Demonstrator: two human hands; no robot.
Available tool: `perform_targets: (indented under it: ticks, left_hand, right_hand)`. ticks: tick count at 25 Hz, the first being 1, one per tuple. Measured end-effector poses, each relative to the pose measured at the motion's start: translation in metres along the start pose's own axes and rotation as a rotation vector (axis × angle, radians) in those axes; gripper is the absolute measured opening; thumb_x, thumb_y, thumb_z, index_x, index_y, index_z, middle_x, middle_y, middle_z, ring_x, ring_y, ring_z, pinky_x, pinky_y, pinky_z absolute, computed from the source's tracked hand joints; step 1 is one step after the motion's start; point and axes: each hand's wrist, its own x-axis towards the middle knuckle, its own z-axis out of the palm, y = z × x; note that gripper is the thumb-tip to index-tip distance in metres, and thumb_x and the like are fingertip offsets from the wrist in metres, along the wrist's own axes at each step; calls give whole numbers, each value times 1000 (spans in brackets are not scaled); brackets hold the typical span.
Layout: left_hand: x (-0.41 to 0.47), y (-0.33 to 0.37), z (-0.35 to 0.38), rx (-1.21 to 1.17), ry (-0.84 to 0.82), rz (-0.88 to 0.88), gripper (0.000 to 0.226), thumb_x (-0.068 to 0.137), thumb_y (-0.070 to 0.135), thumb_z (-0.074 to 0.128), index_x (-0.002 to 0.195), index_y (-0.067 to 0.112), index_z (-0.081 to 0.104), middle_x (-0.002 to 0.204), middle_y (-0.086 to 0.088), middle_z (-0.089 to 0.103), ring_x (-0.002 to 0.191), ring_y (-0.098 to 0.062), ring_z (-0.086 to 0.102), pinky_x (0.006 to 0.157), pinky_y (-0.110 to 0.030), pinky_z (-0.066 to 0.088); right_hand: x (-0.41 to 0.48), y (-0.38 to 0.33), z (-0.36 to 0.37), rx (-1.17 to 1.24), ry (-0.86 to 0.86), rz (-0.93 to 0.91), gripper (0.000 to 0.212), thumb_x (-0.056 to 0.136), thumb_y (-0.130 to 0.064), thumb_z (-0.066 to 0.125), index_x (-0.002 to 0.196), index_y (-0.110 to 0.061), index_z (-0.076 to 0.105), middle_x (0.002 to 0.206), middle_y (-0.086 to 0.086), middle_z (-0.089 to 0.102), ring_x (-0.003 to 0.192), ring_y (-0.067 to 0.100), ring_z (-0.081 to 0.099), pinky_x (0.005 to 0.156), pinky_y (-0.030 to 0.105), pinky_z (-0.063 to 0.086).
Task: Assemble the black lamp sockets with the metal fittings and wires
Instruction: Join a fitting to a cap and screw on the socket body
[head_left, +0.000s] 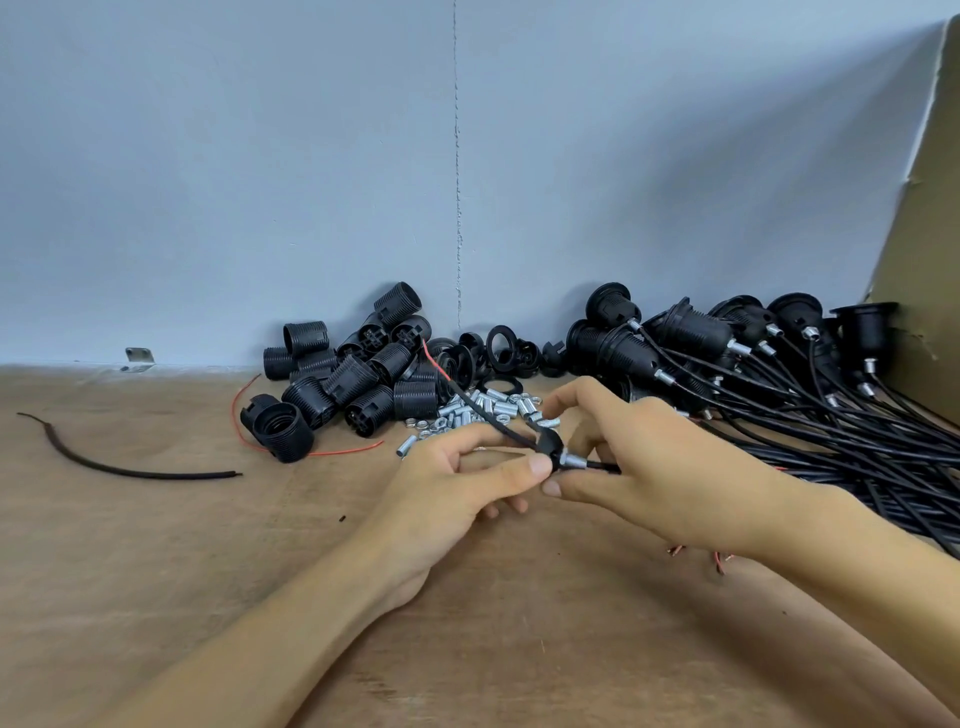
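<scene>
Black cap (551, 446) on a wire (488, 415), pinched by left hand (447, 483); metal fitting (572, 460) against it, pinched by right hand (639, 467), thumbs close together. Beyond them: sockets (358, 382), fittings (511, 410), wired sockets (623, 348).

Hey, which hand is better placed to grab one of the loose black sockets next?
Probably the left hand: the loose sockets lie on its side, just beyond it, though it pinches the cap. The right hand sits by the wired sockets and holds the wire at the fitting.
</scene>
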Motion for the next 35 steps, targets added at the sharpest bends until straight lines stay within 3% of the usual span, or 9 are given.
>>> perform_targets:
  ticks: [4, 7, 14, 19, 23, 26, 29, 31, 35]
  left_hand:
    - [4, -2, -4, -167, 105, -16, 50, 58, 31, 86, 104, 15, 79, 89, -3, 76, 62, -12, 59, 58, -18, 48]
    - [7, -4, -7, -246, 173, -34, 46, 55, 23, 87, 99, 13, 79, 84, -6, 73, 62, -15, 62, 57, -21, 50]
    - [8, -10, -9, -116, 181, -32, 37, 74, 4, 85, 104, 26, 80, 94, -12, 78, 84, -26, 72, 77, -29, 57]
    - [4, -10, -3, 59, 223, -6, 41, 74, 10, 87, 106, 34, 77, 101, 10, 79, 92, -7, 74, 81, -19, 50]
    - [3, -10, 0, 146, 249, 14, 37, 76, 14, 87, 104, 36, 77, 96, 16, 78, 91, 1, 71, 81, -15, 46]
    - [5, -10, 0, 147, 232, -11, 37, 78, 9, 85, 103, 35, 76, 95, 13, 78, 92, 0, 72, 85, -19, 46]
    - [7, -11, -1, 158, 215, -26, 37, 78, 8, 83, 104, 33, 76, 95, 12, 79, 93, -3, 72, 86, -21, 47]
    - [8, -10, 0, 164, 204, -20, 36, 79, 7, 82, 103, 33, 75, 96, 11, 79, 93, -4, 72, 87, -23, 48]
    - [11, -8, -3, 75, 169, 13, 37, 77, 4, 80, 105, 28, 75, 96, 4, 79, 86, -6, 72, 77, -21, 51]
  right_hand:
    - [-2, 9, -1, -365, 43, 54, 36, 86, -74, 41, 94, -39, 44, 73, -14, 58, 69, 6, 52, 55, 21, 34]
    - [0, 25, 2, -588, 105, 131, 32, 97, -58, 34, 80, -33, 43, 69, -13, 43, 79, 12, 55, 58, 31, 33]
    - [2, 42, 9, -670, 233, 334, 31, 102, -43, 37, 87, -25, 58, 69, -6, 47, 70, 23, 53, 59, 33, 34]
    - [2, 41, 5, -691, 192, 389, 31, 103, -44, 36, 87, -25, 55, 63, -8, 38, 68, 23, 45, 64, 33, 31]
    - [1, 31, 2, -718, 76, 426, 32, 94, -60, 45, 94, -29, 54, 87, -9, 56, 95, 19, 52, 78, 33, 36]
    - [0, 22, -2, -764, -25, 500, 48, 88, -68, 49, 119, -32, 53, 119, -5, 55, 120, 21, 45, 96, 40, 35]
    - [0, 13, 3, -663, -31, 412, 63, 83, -71, 52, 135, -37, 42, 131, -6, 47, 126, 20, 39, 104, 43, 31]
    - [1, 4, 14, -372, 47, 229, 71, 83, -68, 56, 144, -39, 34, 134, -12, 44, 129, 14, 40, 110, 39, 31]
    - [6, -4, 39, 39, 191, -66, 49, 97, -37, 60, 143, -33, 44, 132, -14, 54, 124, 2, 48, 107, 28, 38]
